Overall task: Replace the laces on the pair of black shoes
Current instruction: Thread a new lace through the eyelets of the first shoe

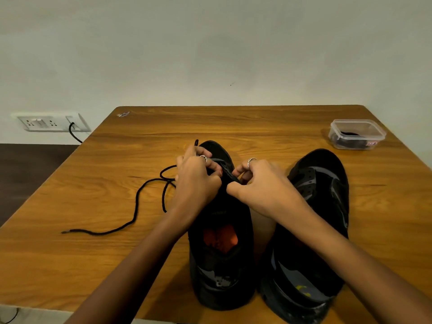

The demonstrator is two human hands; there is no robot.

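Note:
Two black shoes stand side by side on the wooden table (93, 253), toes pointing away from me. The left shoe (222, 242) has an orange insole showing. Over its eyelet area, my left hand (196, 181) pinches a black lace (131, 216) whose tip sticks up above the fingers. The rest of that lace trails in loops across the table to the left. My right hand (259, 183) pinches the eyelet edge of the same shoe with curled fingers. The right shoe (313, 230) shows no lace in its eyelets.
A clear plastic box (356, 134) with dark laces inside sits at the table's far right. A wall socket panel (50, 122) with a black cable plugged in is beyond the left edge. A plain wall rises behind the table.

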